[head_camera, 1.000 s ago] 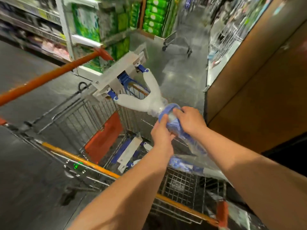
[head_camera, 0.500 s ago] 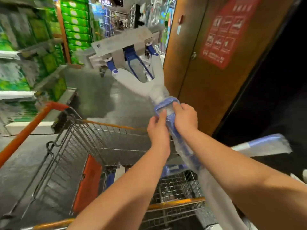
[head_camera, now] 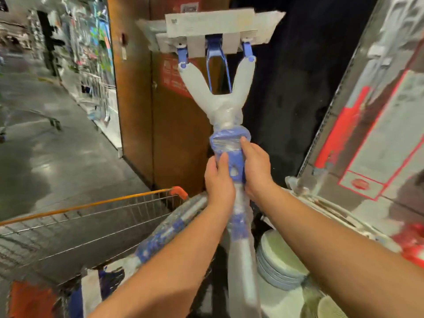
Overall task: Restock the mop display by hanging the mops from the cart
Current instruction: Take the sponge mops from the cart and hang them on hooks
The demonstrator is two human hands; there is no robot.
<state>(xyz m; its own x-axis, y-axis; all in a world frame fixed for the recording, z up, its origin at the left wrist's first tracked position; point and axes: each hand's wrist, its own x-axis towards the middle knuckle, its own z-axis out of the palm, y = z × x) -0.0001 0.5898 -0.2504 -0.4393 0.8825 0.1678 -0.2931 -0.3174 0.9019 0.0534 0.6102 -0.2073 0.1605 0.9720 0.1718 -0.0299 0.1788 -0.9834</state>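
My left hand (head_camera: 219,180) and right hand (head_camera: 255,171) both grip the blue collar of a plastic-wrapped white mop with a Y-shaped yoke (head_camera: 218,104). I hold it upright, flat grey head topmost, before a brown wooden door (head_camera: 174,134). Lower left stands the orange-rimmed wire cart (head_camera: 96,216), a second wrapped blue-and-white mop handle (head_camera: 165,230) slanting by its right end.

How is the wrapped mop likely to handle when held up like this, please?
Probably top-heavy: the wide mop head sits above the left hand and right hand. Likely slippery, since plastic film covers the handle. The forked neck looks stiff, not floppy.
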